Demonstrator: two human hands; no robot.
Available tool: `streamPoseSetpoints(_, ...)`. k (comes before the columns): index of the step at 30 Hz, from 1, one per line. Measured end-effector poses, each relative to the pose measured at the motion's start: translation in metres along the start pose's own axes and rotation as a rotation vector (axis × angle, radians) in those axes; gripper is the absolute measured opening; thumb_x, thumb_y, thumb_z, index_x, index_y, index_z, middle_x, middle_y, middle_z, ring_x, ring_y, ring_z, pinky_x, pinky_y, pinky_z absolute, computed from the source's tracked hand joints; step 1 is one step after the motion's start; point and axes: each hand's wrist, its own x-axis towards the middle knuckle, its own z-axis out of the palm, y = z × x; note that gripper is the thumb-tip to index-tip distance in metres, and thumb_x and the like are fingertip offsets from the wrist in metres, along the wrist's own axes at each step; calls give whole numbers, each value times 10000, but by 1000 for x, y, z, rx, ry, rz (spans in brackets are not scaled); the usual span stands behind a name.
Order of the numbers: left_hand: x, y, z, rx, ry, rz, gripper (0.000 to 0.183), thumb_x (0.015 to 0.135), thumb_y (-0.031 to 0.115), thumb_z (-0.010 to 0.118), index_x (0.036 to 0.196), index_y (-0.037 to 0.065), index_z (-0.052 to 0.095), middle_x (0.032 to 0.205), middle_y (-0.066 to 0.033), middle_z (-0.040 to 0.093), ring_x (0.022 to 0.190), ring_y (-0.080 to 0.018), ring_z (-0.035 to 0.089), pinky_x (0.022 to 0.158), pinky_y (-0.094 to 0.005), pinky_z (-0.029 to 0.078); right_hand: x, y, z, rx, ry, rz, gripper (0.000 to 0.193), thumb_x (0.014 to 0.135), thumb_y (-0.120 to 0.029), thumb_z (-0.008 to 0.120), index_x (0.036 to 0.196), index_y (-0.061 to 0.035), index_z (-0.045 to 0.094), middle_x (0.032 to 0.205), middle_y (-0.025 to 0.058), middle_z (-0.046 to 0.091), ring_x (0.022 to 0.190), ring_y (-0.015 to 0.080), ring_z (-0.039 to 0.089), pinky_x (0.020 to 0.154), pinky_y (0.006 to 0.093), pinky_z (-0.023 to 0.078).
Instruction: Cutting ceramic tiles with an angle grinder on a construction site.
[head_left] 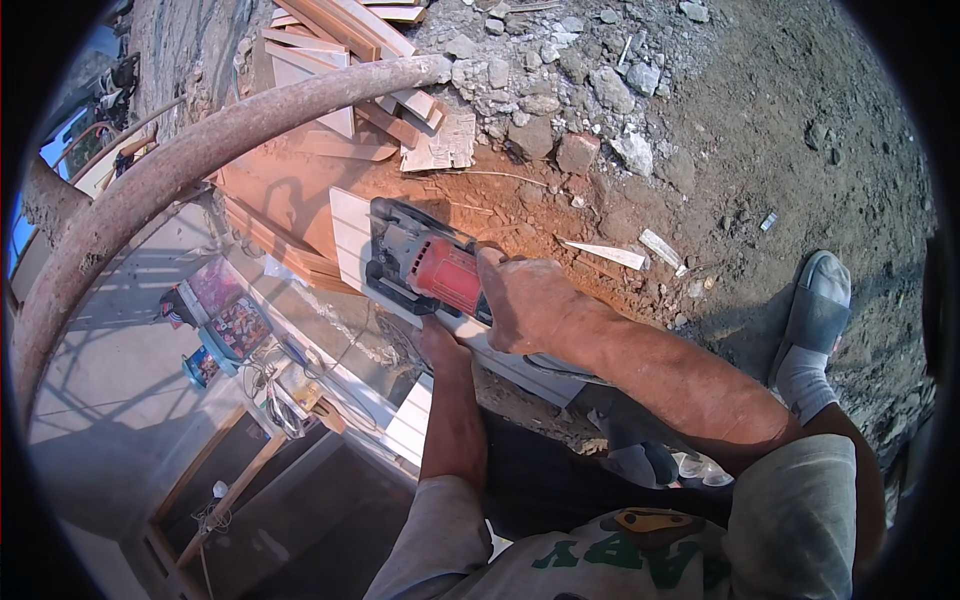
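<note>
A red-and-black circular saw [448,272] rests on a long white board [350,228] near the middle of the head view. My right hand [528,300] is closed round the saw's rear handle. Just below the saw's base, my left hand [438,342] grips the near edge of the board; its fingers are partly hidden. The saw's base covers part of the board, and the blade does not show. From the saw, the board runs down and right beneath my right forearm [660,370].
Orange sawdust [475,205] covers the ground beyond the saw. Wood offcuts [345,50] lie piled at the far left, under a thick curved pipe [230,120]. Rubble [610,90] spreads at the back. Wires [285,390] and boxes [238,325] sit at the left.
</note>
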Motion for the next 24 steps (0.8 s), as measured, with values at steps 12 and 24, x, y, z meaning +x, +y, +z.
streamPoseSetpoints(12, -2, 4, 0, 46, 38, 29, 537, 868, 415, 655, 1061, -82, 592, 1011, -159, 631, 875, -283, 637, 756, -433, 531, -5, -1, 0, 11, 14, -16, 509, 655, -142, 706, 1039, 76, 453, 820, 256, 656, 827, 416, 665, 732, 473, 523)
streamPoseSetpoints(24, -15, 13, 8, 79, 41, 1, 524, 922, 402, 594, 1120, -83, 592, 1060, -155, 626, 924, -270, 640, 795, -421, 537, -9, 2, -4, 38, -25, -1, 494, 644, -119, 698, 1023, 80, 450, 818, 264, 652, 834, 415, 665, 723, 470, 524)
